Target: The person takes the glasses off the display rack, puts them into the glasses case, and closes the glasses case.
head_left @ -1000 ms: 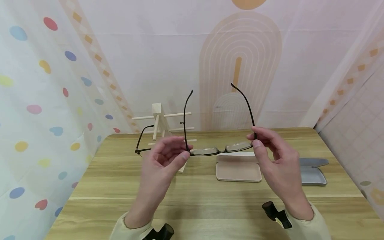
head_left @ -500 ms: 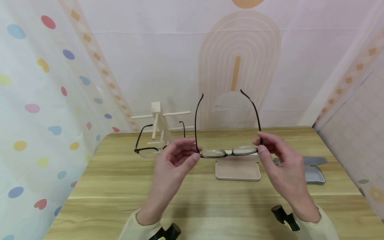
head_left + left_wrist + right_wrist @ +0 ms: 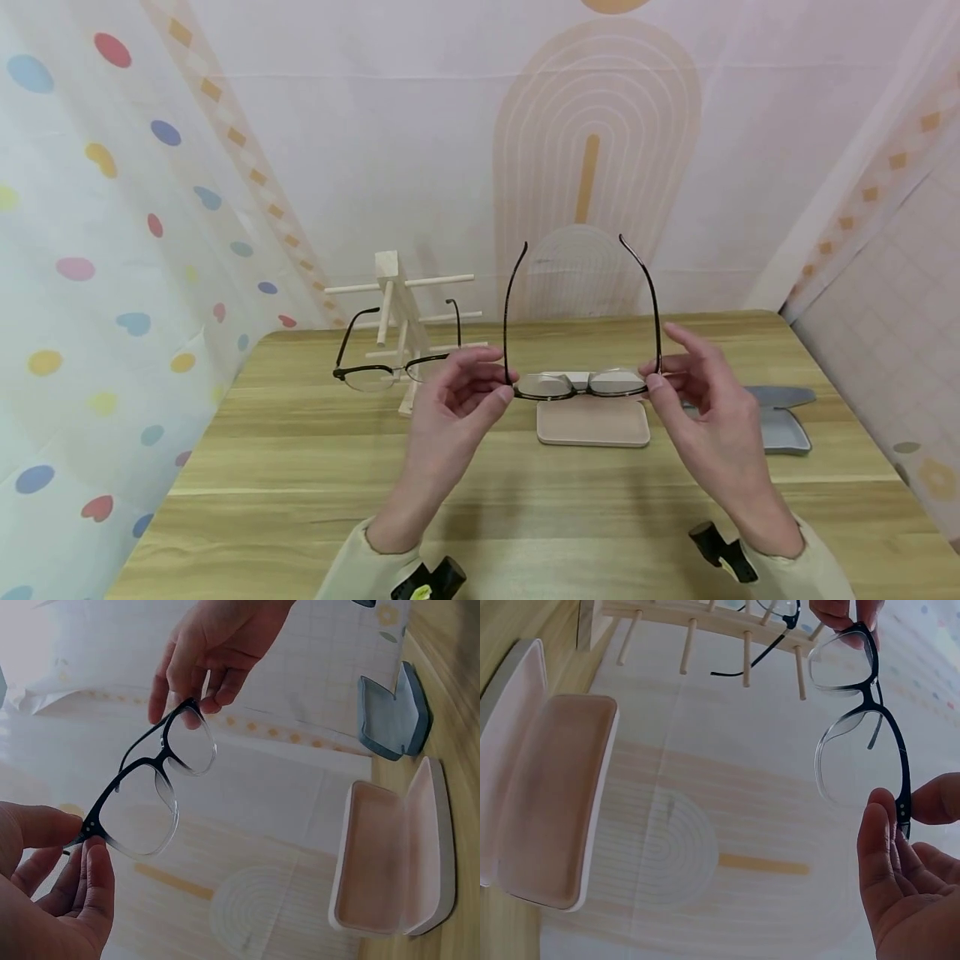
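Note:
A pair of eyeglasses [image 3: 581, 390] with a black upper frame, clear lower rims and unfolded temples is held up over the table between both hands. My left hand [image 3: 461, 425] pinches its left hinge corner between thumb and fingers. At the opposite hinge, my right hand [image 3: 708, 417] pinches the frame the same way. Both temples point away from me and upward. Behind the lenses, in the head view, lies an open pink-lined glasses case [image 3: 592, 423], its lid partly hidden by the frame. The right wrist view shows the clear lower rims [image 3: 821, 761] plainly.
A wooden peg stand [image 3: 397, 308] at the back left carries a second pair of black glasses [image 3: 367, 379], partly covered by my left hand. An open grey-blue case [image 3: 783, 429] lies behind my right hand. A patterned curtain rises along the table's back edge.
Both hands have carried the eyeglasses to the right and slightly down. The glasses on the stand show more fully now. The cases and stand have stayed in place.

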Tool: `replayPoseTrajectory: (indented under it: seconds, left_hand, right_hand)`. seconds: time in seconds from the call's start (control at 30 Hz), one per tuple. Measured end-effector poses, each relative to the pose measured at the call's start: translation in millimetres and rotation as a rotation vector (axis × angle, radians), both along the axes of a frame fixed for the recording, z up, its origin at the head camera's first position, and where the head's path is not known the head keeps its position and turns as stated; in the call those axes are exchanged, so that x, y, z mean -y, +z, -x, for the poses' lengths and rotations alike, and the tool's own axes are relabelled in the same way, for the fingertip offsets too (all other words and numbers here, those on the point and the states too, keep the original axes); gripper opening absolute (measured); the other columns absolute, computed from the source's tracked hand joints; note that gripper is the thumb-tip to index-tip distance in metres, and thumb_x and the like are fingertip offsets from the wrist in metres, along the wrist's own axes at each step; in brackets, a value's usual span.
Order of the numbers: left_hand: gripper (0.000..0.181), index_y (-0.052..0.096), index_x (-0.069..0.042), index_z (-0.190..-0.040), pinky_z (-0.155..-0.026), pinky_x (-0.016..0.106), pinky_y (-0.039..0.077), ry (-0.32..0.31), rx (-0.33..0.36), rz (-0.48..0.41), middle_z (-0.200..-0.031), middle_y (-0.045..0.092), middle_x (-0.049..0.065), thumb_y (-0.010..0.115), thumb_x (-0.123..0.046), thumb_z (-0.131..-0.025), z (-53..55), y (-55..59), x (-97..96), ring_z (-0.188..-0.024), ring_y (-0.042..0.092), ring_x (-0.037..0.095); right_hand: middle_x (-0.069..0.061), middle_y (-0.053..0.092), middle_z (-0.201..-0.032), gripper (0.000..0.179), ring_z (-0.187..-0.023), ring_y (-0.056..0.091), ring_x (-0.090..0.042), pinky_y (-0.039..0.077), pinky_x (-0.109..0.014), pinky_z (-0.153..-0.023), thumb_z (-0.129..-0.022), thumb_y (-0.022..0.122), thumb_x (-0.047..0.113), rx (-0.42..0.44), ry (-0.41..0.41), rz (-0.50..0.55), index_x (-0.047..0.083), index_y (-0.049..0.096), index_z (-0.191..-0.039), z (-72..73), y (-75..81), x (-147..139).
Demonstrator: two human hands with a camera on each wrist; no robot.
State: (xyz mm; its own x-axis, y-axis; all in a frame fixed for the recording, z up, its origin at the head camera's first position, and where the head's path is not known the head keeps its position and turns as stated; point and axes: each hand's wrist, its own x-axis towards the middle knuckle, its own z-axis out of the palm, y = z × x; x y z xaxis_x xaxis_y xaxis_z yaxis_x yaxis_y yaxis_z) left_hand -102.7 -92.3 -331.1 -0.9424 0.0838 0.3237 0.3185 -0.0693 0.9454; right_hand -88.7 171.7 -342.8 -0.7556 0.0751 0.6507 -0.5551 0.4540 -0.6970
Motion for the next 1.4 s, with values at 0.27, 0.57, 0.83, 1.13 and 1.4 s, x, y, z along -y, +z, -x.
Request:
replayPoseTrajectory:
  seconds: [0.27,0.57,0.83,1.13,1.4]
  left_hand:
    - [0.035,0.066,0.001,-0.122,-0.081,0.024,0.059,0.007,0.036,-0.002,-0.108,0.071,0.022,0.069,0.014,-0.089,3.9,-13.8,-6.5,-0.092,0.069,0.016]
    - [0.040,0.063,0.002,-0.127,-0.083,0.024,0.059,0.030,0.075,-0.036,-0.109,0.072,0.022,0.068,0.013,-0.089,5.3,-26.2,-12.2,-0.094,0.070,0.018]
    - [0.039,0.066,-0.001,-0.127,-0.083,0.025,0.059,0.033,0.103,-0.021,-0.110,0.072,0.023,0.069,0.011,-0.090,5.8,-36.8,-16.6,-0.095,0.069,0.019]
    - [0.036,0.066,0.002,-0.125,-0.084,0.025,0.059,0.037,0.083,-0.030,-0.112,0.069,0.030,0.069,0.012,-0.090,7.4,-45.4,-20.0,-0.095,0.070,0.018]
    - [0.035,0.067,0.002,-0.125,-0.087,0.026,0.059,0.044,0.116,-0.028,-0.114,0.068,0.032,0.070,0.011,-0.091,8.1,-51.6,-19.4,-0.098,0.070,0.021]
  right_hand:
    - [0.009,0.073,-0.101,0.046,-0.086,0.071,-0.002,0.055,-0.012,-0.076,-0.093,0.066,-0.012,0.109,0.015,0.079,0.001,0.055,-0.136,-0.3,-6.3,-2.8]
    - [0.002,0.073,-0.101,0.041,-0.086,0.071,-0.001,0.057,-0.013,-0.073,-0.094,0.067,-0.011,0.143,0.023,0.078,0.001,0.058,-0.131,0.9,-18.0,-4.7]
    - [-0.011,0.072,-0.103,0.038,-0.085,0.070,-0.001,0.056,-0.012,-0.076,-0.093,0.066,-0.012,0.135,0.025,0.061,0.002,0.062,-0.129,-0.6,-29.6,-8.8]
    - [-0.007,0.067,-0.101,0.031,-0.080,0.068,-0.004,0.053,-0.010,-0.069,-0.092,0.067,-0.012,0.109,0.007,-0.002,0.003,0.071,-0.119,-0.5,-38.0,-11.6]
    - [-0.004,0.063,-0.098,0.030,-0.078,0.065,-0.004,0.054,-0.010,-0.070,-0.090,0.068,-0.014,0.058,0.021,-0.035,0.003,0.073,-0.115,0.0,-44.6,-12.6]
